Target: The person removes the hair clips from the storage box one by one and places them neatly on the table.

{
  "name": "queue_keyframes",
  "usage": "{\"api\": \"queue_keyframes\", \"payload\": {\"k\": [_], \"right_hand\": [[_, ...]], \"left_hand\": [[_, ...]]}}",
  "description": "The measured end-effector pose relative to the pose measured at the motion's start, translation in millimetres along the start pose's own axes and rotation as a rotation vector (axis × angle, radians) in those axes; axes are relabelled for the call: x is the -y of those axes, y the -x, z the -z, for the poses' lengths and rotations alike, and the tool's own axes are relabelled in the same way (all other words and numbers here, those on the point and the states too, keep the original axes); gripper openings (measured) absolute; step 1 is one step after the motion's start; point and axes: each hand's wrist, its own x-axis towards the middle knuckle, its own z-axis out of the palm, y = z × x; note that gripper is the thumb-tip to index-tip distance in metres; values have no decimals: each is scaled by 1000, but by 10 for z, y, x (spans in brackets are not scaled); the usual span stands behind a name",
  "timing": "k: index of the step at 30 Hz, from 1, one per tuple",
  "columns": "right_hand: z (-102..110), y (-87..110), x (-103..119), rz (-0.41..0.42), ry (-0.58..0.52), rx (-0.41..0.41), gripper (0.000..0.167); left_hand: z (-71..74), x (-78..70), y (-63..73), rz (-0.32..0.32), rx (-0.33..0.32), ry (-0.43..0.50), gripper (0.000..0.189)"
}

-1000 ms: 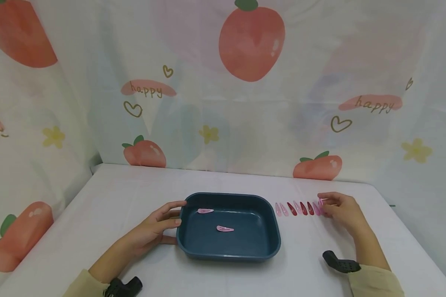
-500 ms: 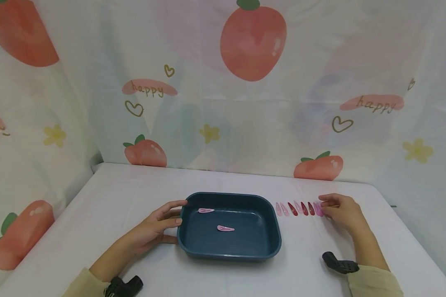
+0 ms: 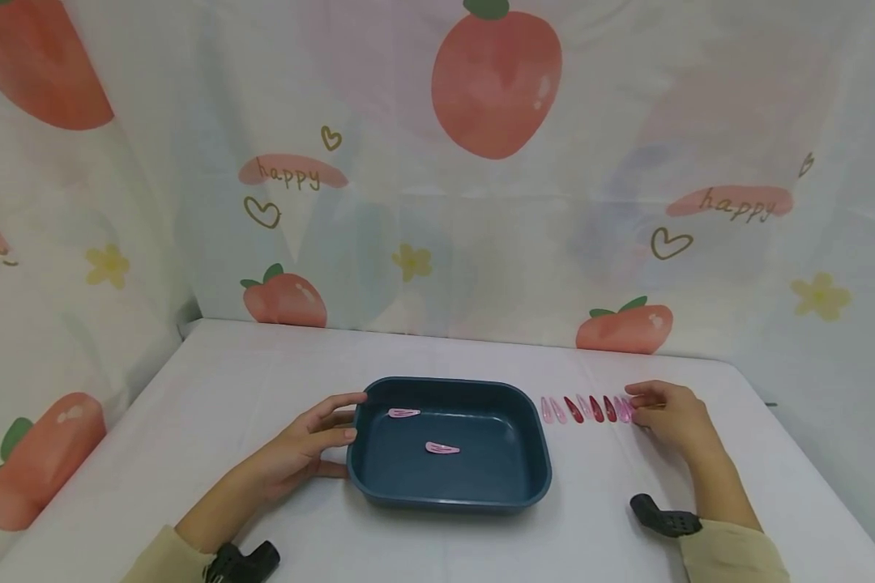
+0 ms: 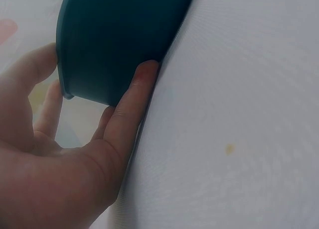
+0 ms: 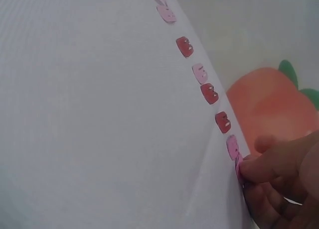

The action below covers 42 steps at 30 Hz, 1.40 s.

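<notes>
A dark blue tray stands on the white table, with two pink hair clips inside, one clip near the back left and another clip near the middle. My left hand rests against the tray's left end; fingertips touch its rim and, in the left wrist view, the thumb lies along the tray's outer wall near the base. At the right end of a row of clips, my right hand pinches a pink hair clip between thumb and finger, right at the tabletop.
The row runs right of the tray: several pink and red hair clips lie side by side, among them a red clip and a pale pink clip. A fruit-printed curtain hangs behind the table's back edge.
The pink clip in my right hand has come down from a raised, tilted position to lie beside the last clip of the row. My left hand and the tray have stayed put.
</notes>
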Motion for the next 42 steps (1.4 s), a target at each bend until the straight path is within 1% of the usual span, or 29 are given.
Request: {"api": "queue_keyframes", "payload": {"k": [6,11,14,17,21,27,32,37,42], "right_hand": [[-8,-8,-2,-7,-6,-13,39],[-22,1,28,14,7,-38,38],[-16,18,96,56,3,-57,37],[6,56,225,121,-46,-50,37],[-4,115,457,203,-155,-6,39],[-151,201,858,301,-328,91,40],[-280,288,1148,384,-402,160,37],[-450,302,1363,444,-472,244,37],[-617,281,1549,446,-484,328,37]], "left_hand": [[3,5,7,2,-4,-1,58],[12,15,4,-1,-2,2,58],[16,25,3,-4,2,4,57],[19,34,0,-8,10,8,57],[9,29,1,-8,12,7,56],[-6,16,2,-3,2,6,57],[-9,16,-9,-3,6,6,57],[-5,4,-8,-4,3,7,58],[11,7,-9,0,0,12,58]]}}
